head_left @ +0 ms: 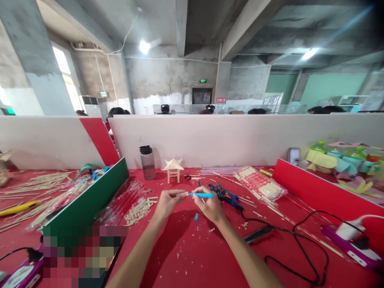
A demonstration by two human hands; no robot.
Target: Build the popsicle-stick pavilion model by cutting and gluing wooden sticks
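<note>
Near the middle of the red table, my left hand (169,203) pinches a small pale wooden piece (186,194). A blue pen (204,195) is held in my right hand (210,206), its tip pointing left at the wooden piece. Whether tip and wood touch is too small to tell. Below my hands lies a blue cap (196,217). Behind them stands a small wooden pavilion model (173,170). To the left of my left hand is a pile of short cut sticks (139,212).
A dark-lidded bottle (147,162) stands behind left. Blue glue guns or tools (226,196) lie right of my hands, their black cable (270,227) looping rightward. Packed sticks (261,184) lie farther back. Green (90,196) and red (324,188) dividers flank the workspace.
</note>
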